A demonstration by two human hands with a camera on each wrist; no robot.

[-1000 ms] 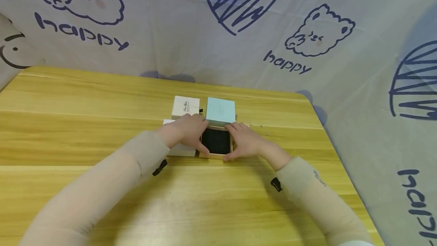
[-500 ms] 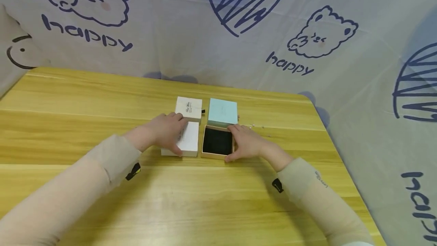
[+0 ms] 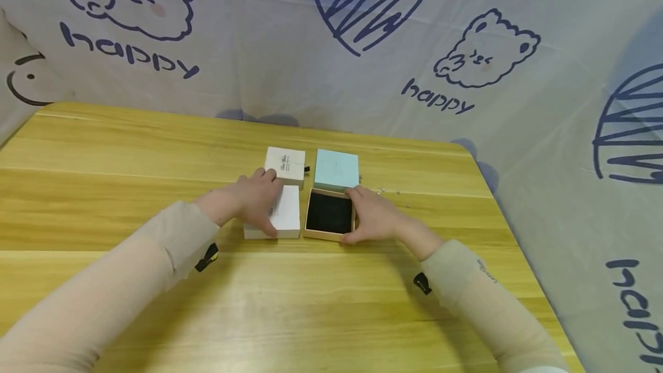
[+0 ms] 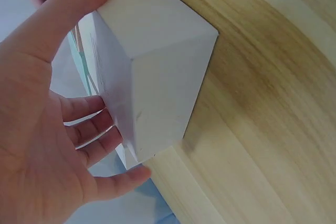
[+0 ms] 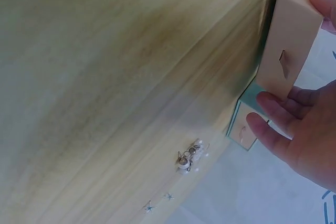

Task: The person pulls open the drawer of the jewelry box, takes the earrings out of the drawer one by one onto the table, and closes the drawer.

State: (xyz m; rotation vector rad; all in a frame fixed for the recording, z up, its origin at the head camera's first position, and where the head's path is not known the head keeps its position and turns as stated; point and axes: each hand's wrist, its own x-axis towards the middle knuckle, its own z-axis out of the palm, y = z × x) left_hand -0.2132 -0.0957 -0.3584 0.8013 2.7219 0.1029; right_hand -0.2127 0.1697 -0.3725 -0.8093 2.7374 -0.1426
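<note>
My left hand (image 3: 254,199) spans a white lidded box (image 3: 288,212), thumb at its front side and fingertips at its far edge. In the left wrist view the fingertips touch the edge of the white box (image 4: 163,93), while the little finger sticks out past a corner. Just to the right is an open peach-coloured box (image 3: 322,236) with a black lining. My right hand (image 3: 374,216) holds it by its right end, thumb in front and fingers behind. A small ribbon tab (image 5: 283,62) shows on that end wall in the right wrist view.
Behind these two stand a cream box (image 3: 285,160) with a black pull tab and a light blue box (image 3: 336,167). Small jewellery pieces (image 5: 190,157) and two star-shaped ones (image 5: 149,208) lie on the wooden table (image 3: 331,304) to the right. A printed cloth (image 3: 248,33) hangs behind.
My left hand has left the open box's left side and moved left onto the white box. My right hand has stayed at the open box.
</note>
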